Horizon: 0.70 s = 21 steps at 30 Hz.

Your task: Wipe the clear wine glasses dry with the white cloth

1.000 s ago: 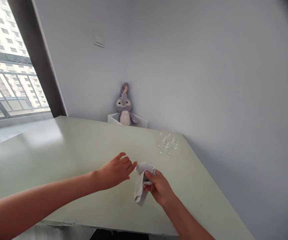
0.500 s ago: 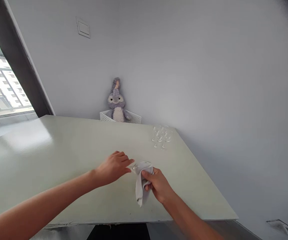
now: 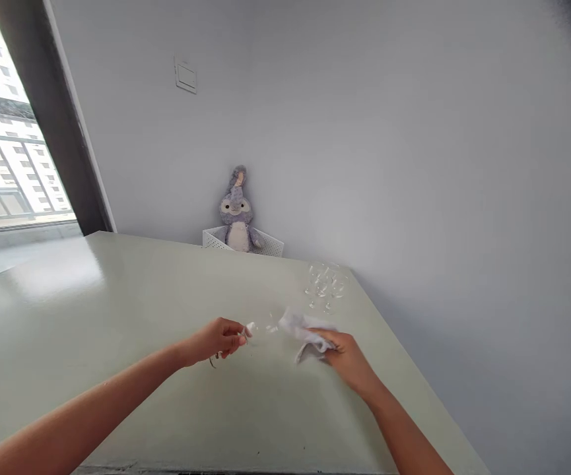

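Observation:
My left hand (image 3: 218, 340) pinches the stem of a clear wine glass (image 3: 270, 324), tilted on its side above the table. Its bowl points right, and part of its foot shows below my fingers. A pale grey-white cloth (image 3: 298, 324), smeared by motion, hangs from my closed right hand (image 3: 348, 358), just right of the bowl. Beyond my hands, several clear stemmed glasses (image 3: 323, 286) stand in a cluster near the table's far right corner.
The pale green table (image 3: 166, 284) has a glossy top and meets the wall along its right edge. A grey plush toy (image 3: 238, 214) sits in a white perforated basket (image 3: 271, 247) at the far edge. At the left is a window (image 3: 15, 152).
My right hand has drawn the cloth off the glass to the right. My left hand has gone from outstretched fingers to a grip on the stem. The view has shifted slightly.

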Each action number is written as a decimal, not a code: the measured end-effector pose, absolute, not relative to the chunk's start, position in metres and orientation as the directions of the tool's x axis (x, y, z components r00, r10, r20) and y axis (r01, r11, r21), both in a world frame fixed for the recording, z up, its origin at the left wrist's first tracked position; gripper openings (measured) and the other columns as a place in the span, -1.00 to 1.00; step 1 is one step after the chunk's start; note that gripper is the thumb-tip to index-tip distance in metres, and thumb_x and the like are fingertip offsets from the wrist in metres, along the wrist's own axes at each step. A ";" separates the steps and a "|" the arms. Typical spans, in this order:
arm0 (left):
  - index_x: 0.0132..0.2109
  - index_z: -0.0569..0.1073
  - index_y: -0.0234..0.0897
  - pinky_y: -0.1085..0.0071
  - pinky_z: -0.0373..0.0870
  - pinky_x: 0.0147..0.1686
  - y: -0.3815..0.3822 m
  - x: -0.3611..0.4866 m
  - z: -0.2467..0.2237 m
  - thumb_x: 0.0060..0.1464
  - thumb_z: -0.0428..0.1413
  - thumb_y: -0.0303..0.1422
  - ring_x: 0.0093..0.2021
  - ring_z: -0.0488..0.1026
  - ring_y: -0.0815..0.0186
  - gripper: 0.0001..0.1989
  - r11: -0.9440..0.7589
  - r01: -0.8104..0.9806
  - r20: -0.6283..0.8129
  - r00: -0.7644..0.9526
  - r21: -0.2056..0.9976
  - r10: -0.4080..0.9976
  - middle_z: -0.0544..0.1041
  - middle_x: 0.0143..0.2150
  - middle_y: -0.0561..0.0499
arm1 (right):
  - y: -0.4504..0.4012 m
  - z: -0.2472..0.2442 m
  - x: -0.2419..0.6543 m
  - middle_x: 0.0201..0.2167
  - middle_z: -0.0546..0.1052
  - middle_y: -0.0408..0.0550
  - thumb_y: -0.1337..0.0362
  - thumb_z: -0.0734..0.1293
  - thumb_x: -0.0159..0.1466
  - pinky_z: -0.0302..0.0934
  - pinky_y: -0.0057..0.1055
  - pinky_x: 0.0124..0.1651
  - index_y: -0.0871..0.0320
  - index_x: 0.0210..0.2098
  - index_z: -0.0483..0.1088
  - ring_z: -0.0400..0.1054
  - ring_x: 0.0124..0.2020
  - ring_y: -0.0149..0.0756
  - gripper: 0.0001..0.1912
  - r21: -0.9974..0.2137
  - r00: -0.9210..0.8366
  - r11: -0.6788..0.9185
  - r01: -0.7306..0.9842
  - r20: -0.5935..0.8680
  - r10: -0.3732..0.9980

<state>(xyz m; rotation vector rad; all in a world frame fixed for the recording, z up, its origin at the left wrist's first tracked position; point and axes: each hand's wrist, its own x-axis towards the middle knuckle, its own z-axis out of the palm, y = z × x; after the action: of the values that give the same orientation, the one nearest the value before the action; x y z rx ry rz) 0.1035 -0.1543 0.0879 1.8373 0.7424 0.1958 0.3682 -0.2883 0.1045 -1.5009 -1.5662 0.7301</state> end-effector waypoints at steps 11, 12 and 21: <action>-0.29 0.41 -0.22 0.46 0.06 -0.51 -0.171 0.120 0.081 0.06 -0.13 -0.43 -0.52 0.27 0.37 -0.79 -0.798 0.498 0.322 0.735 0.340 0.596 0.38 -0.53 0.06 | -0.293 0.114 0.298 0.16 0.20 0.01 0.11 0.21 0.20 0.06 -0.09 0.01 -0.01 0.07 0.23 0.17 0.05 -0.03 -0.56 -0.253 -0.246 0.376 0.891 0.426 0.871; -0.35 0.39 -0.26 0.45 0.05 -0.52 -0.174 0.120 0.082 0.07 -0.15 -0.47 -0.55 0.24 0.38 -0.78 -0.858 0.457 0.398 0.760 0.234 0.513 0.36 -0.55 0.05 | -0.287 0.113 0.292 0.15 0.21 0.01 0.17 0.18 0.23 0.05 -0.09 0.01 -0.01 0.08 0.23 0.18 0.04 -0.06 -0.59 -0.224 -0.248 0.381 0.897 0.458 0.853; -0.02 0.28 -0.30 0.40 0.14 -0.48 -0.166 0.118 0.087 0.16 -0.11 -0.38 -0.52 0.31 0.37 -0.74 -0.899 0.437 0.667 0.681 -0.041 0.300 0.39 -0.47 0.02 | -0.218 0.115 0.291 -0.41 0.50 -0.09 0.06 0.24 0.15 0.22 -0.36 -0.28 0.16 -0.36 0.44 0.35 -0.34 -0.26 -0.70 -0.979 0.191 0.139 -0.148 0.110 0.975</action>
<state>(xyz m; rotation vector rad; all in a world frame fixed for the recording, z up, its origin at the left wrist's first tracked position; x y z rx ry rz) 0.1179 -0.1662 0.0866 3.0595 0.6783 1.1551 0.2913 -0.2179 0.1155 -1.0824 -1.0161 1.0573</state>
